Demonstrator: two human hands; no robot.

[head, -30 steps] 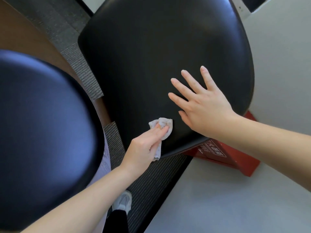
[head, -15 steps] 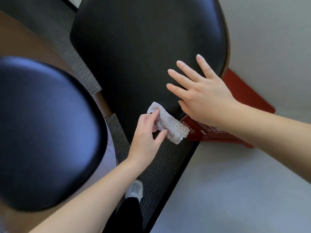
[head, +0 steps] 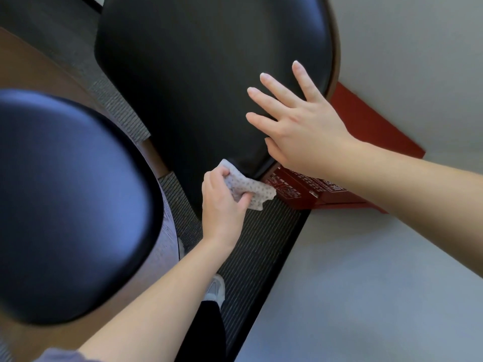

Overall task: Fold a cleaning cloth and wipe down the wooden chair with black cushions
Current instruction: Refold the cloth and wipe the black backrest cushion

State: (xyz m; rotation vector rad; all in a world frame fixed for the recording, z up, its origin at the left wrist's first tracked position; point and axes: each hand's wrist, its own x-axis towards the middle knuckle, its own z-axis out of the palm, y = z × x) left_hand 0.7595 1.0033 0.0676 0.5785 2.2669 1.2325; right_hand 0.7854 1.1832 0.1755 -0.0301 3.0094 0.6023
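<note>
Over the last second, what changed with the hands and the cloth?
The left hand drew the cleaning cloth down the black cushion to its lower edge. The cloth, pressed against the cushion before, now hangs partly unfurled from that hand's grip. The right hand stayed spread on the cushion.

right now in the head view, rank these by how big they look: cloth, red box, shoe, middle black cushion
1. black cushion
2. red box, partly hidden
3. cloth, partly inside the left hand
4. shoe, farther off and partly hidden, so its rank against the cloth is unsure
</note>
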